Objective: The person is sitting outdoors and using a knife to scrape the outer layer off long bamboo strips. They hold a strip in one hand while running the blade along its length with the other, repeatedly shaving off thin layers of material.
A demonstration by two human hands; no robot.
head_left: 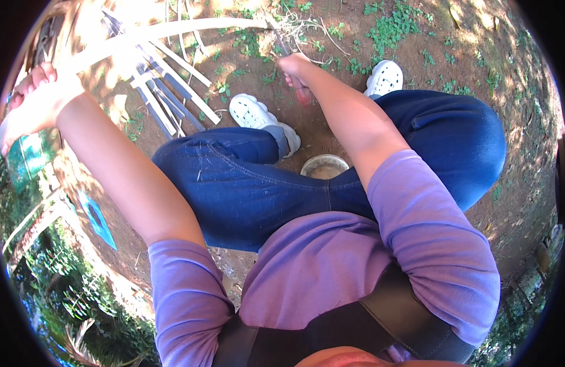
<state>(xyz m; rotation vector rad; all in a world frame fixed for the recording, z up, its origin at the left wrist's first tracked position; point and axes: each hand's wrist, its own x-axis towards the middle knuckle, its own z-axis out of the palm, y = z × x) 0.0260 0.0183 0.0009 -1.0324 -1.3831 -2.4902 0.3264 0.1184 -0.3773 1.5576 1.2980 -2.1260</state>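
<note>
My left hand (41, 101), washed out by sunlight, is raised at the far left with its fingers curled around one end of a long pale strip (166, 29). The strip, which looks like split cane or bamboo, arches across the top to the right. In my right hand (296, 70) is a knife (281, 40), its reddish handle end showing below the fist. The blade points away from me and meets the strip's far end. Thin curly shavings (301, 27) lie around that end.
Several cut strips (172, 82) lie piled on the bare soil left of my white clogs (252, 111). A round bowl (324, 166) sits between my legs. At the left are a blue piece (97, 220) and a green sheet (26, 160). Low weeds (392, 27) grow ahead.
</note>
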